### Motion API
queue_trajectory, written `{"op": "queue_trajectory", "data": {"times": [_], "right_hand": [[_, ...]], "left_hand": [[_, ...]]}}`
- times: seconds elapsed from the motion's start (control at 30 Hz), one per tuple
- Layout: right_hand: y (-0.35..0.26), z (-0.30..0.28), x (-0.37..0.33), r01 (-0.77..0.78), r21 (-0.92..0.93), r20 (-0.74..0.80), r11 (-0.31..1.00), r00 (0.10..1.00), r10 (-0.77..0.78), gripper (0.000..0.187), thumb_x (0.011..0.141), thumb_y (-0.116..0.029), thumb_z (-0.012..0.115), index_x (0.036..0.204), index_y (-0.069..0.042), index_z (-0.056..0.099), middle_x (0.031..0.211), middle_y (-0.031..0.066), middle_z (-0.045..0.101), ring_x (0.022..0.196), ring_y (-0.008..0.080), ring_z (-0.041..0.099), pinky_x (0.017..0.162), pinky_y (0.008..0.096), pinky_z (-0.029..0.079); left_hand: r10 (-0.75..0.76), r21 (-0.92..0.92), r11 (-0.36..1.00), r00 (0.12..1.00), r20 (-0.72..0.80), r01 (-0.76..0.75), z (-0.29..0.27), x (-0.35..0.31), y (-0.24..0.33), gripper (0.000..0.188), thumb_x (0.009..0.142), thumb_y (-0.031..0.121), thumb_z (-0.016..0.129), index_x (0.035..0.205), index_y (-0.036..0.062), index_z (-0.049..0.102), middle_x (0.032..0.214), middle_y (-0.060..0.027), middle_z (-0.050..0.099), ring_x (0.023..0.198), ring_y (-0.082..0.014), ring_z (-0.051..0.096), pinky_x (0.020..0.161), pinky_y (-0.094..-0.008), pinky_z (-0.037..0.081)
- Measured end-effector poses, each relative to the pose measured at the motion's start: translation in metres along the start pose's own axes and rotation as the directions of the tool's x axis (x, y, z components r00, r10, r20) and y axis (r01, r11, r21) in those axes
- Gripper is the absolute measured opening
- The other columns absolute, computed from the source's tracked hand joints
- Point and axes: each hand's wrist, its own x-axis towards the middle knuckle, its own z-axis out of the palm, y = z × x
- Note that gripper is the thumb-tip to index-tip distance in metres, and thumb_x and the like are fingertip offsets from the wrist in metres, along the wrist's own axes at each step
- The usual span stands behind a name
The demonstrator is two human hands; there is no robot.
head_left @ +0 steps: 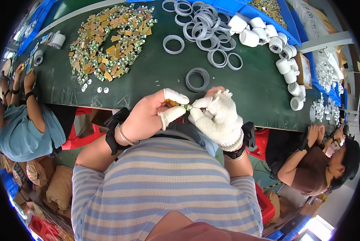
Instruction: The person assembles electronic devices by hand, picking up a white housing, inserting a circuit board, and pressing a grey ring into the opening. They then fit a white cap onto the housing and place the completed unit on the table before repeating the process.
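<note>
Between my two hands, near the table's front edge, is a small green circuit board (187, 107). My left hand (144, 111), with white covers on the thumb and a finger, pinches its left side, where a bit of yellow-brown shows. A white knitted glove covers most of my right hand (222, 122); its closed fingertips meet the board's right side. What else those fingertips may hold is hidden. Just beyond the hands stands a short stack of grey rings (197, 87). A wide heap of similar green boards with orange-brown pieces (127, 52) lies ahead to the left.
Loose grey rings (173, 52) lie on the green table (156, 72). White cylindrical housings (249, 38) line the right side, beside blue bins (286, 30). Small white discs (99, 90) lie near the heap. Co-workers sit left (27, 132) and right (308, 168).
</note>
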Motion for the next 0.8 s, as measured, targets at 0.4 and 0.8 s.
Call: {"op": "queue_trajectory", "data": {"times": [0.4,0.8], "right_hand": [[0.012,-0.001,0.004,0.157,-0.005,0.057,0.988,0.986,-0.157,0.019,0.071,-0.005,0.083,0.084,-0.013,0.072,0.078,0.0057,0.063,0.079,0.0309,0.062,0.07,0.0413,0.047],[0.026,0.001,0.008,0.171,0.106,0.078,0.98,0.981,-0.179,0.02,0.07,-0.005,0.082,0.083,-0.016,0.072,0.076,0.0045,0.062,0.08,0.03,0.064,0.072,0.0418,0.047]], "left_hand": [[-0.025,0.306,0.952,1.0,0.007,0.022,0.005,-0.005,0.012,0.025,0.098,0.004,0.072,0.122,-0.0011,0.067,0.111,-0.0082,0.075,0.101,-0.0133,0.072,0.09,-0.0285,0.059],[0.104,0.307,0.948,0.993,-0.049,-0.084,0.005,-0.004,0.004,0.025,0.096,0.01,0.076,0.119,0.0035,0.069,0.098,-0.0106,0.078,0.088,-0.0175,0.076,0.079,-0.0303,0.058]]}}
